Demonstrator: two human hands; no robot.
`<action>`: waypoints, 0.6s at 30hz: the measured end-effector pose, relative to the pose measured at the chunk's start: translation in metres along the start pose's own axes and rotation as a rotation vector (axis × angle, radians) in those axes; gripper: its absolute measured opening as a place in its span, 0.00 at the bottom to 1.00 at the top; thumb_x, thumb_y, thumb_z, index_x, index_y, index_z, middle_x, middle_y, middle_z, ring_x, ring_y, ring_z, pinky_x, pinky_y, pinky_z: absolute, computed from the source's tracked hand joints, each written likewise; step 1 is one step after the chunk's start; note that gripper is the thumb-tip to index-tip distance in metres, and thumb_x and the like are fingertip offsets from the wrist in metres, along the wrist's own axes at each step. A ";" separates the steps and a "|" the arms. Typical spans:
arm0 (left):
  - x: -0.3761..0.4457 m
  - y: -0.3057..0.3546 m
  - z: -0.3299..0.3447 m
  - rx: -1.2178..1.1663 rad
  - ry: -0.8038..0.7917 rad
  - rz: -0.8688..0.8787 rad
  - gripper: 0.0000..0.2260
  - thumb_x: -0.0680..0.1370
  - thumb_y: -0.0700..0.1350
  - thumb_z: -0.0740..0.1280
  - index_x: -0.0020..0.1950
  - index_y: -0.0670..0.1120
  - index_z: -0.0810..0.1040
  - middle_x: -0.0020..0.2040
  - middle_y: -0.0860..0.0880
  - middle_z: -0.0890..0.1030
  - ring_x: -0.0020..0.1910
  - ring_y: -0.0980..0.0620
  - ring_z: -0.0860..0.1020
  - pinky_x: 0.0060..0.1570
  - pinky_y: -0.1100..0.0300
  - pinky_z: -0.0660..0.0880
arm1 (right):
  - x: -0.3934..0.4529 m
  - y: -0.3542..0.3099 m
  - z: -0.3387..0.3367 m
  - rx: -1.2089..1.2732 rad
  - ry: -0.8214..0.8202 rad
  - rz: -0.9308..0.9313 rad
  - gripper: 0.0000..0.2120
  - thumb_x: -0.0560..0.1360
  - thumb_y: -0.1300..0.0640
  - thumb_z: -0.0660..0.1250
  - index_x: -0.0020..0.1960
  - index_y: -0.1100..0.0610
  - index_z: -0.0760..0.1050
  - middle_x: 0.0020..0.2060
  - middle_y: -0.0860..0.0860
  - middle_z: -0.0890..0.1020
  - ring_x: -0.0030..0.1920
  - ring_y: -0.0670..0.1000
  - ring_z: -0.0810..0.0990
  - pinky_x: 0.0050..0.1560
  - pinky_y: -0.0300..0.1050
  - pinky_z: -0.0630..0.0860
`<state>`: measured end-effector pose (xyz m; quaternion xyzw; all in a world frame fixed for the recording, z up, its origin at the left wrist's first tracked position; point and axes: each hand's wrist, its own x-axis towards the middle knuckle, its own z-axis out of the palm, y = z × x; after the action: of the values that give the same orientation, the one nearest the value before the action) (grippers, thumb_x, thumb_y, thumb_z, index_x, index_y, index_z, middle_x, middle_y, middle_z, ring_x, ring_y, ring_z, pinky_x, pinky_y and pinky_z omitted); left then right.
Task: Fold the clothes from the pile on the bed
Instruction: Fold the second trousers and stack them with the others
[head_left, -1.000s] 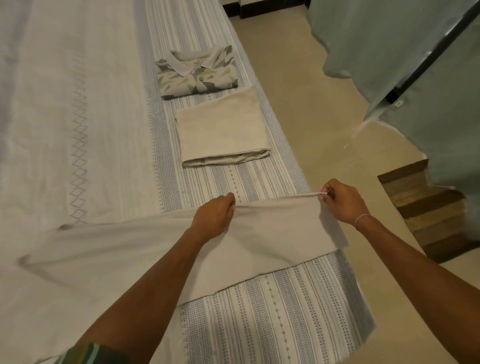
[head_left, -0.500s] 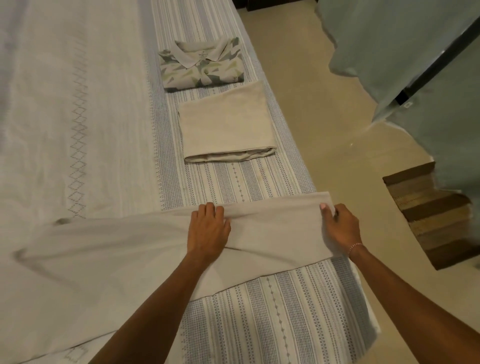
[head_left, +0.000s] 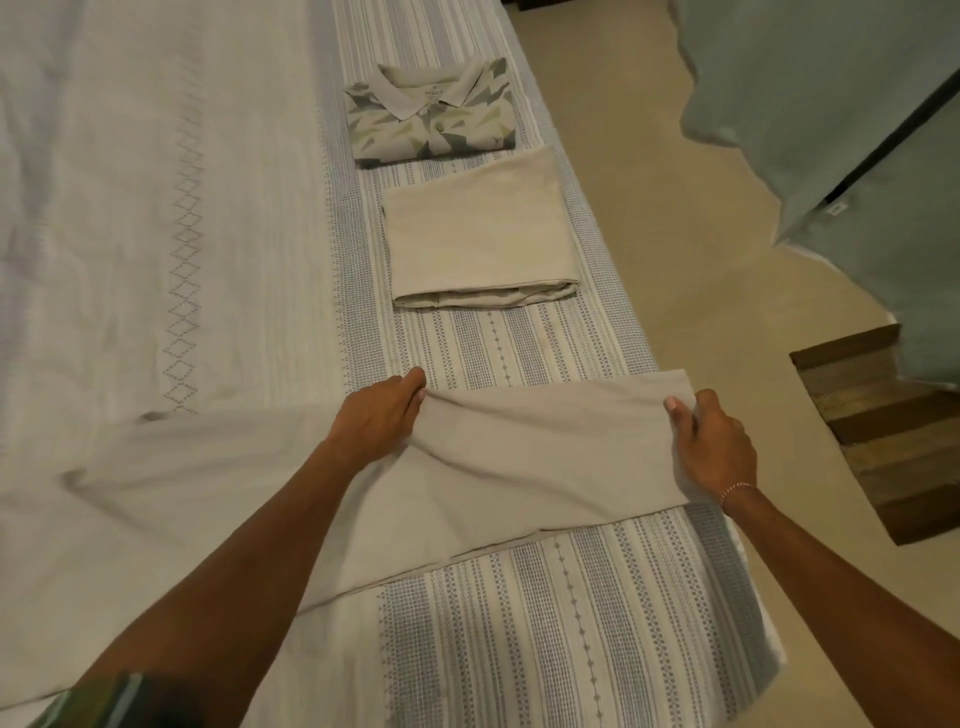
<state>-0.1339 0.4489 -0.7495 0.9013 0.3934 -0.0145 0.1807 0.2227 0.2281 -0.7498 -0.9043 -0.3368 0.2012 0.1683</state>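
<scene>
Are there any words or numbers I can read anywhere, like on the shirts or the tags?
Neck label inside the collar of the patterned polo shirt: some print, too small and blurred to read.
White tag on the hanging green cloth: a dark mark, too small to read.
Folded beige cloth, beige garment held by both hands, bedsheet: no words or numbers.

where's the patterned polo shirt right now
In the head view, the patterned polo shirt lies folded at the far end of the bed's striped runner, just beyond the folded beige garment.
</scene>
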 end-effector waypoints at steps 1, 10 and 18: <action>0.003 -0.001 -0.001 0.002 -0.016 0.004 0.11 0.85 0.52 0.52 0.52 0.47 0.68 0.38 0.48 0.75 0.34 0.46 0.73 0.34 0.50 0.74 | -0.001 0.001 0.002 -0.021 0.013 0.002 0.17 0.84 0.42 0.54 0.49 0.57 0.64 0.36 0.57 0.77 0.35 0.58 0.74 0.34 0.49 0.68; -0.002 -0.020 0.002 0.090 0.045 -0.059 0.11 0.81 0.51 0.64 0.51 0.43 0.73 0.43 0.44 0.79 0.40 0.42 0.76 0.42 0.48 0.73 | -0.019 -0.029 0.017 -0.232 0.390 -0.096 0.10 0.81 0.57 0.61 0.61 0.60 0.70 0.54 0.62 0.77 0.55 0.64 0.74 0.51 0.58 0.70; -0.046 -0.096 -0.028 0.253 -0.017 -0.207 0.11 0.80 0.51 0.63 0.52 0.43 0.76 0.47 0.44 0.80 0.47 0.42 0.76 0.50 0.48 0.70 | -0.088 -0.180 0.123 -0.053 0.038 -0.953 0.08 0.83 0.57 0.62 0.57 0.59 0.77 0.54 0.54 0.79 0.53 0.55 0.77 0.54 0.48 0.72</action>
<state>-0.2372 0.4860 -0.7460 0.8713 0.4779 -0.0901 0.0664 0.0058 0.3183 -0.7545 -0.6565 -0.7159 0.0765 0.2250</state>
